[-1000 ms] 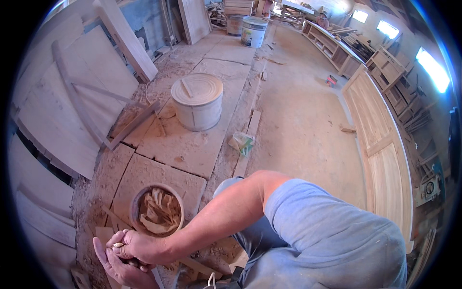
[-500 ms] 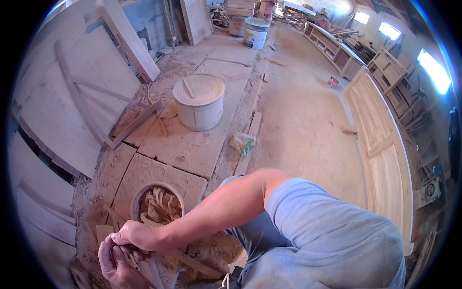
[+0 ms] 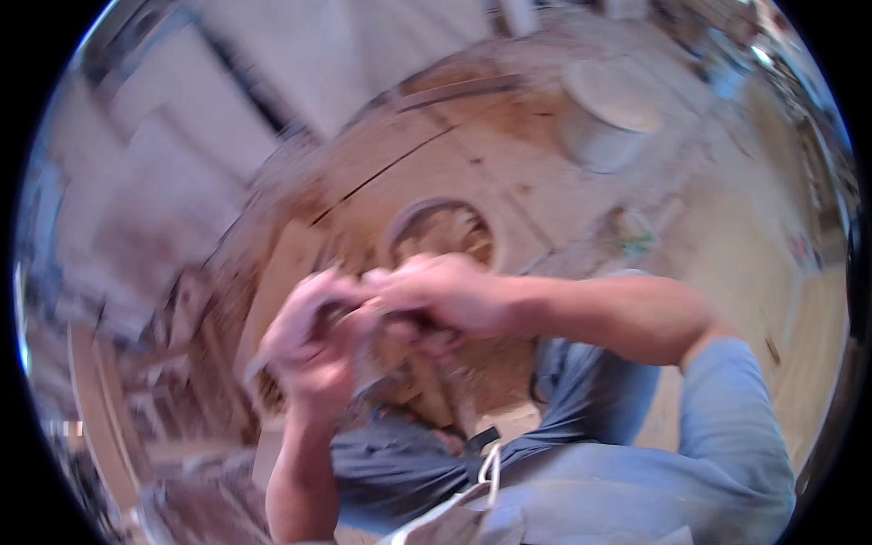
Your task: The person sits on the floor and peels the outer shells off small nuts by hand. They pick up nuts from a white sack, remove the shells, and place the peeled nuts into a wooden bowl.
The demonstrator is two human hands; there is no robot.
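My left hand (image 3: 318,331) and my right hand (image 3: 436,295) meet in front of me, over my lap. Both have curled fingers and touch at the fingertips. Something small may be pinched between them, but motion blur and the fingers hide what it is. Just beyond the right hand stands a round container (image 3: 396,238) with crumpled, paper-like brown scraps or shavings (image 3: 454,234) inside. A pale board (image 3: 275,295) lies beyond the left hand.
A lidded white bucket (image 3: 595,141) stands on the dusty floor at the far right. Nearer lies a green and white plastic packet (image 3: 634,234). Large pale panels (image 3: 291,59) lean along the far left. A wood strip (image 3: 459,93) lies near them, and wooden pieces (image 3: 173,400) are piled at left.
My view has swung left and down, so the container and bucket appear further right. My hands now show nearer the middle, and the left forearm has come into view.
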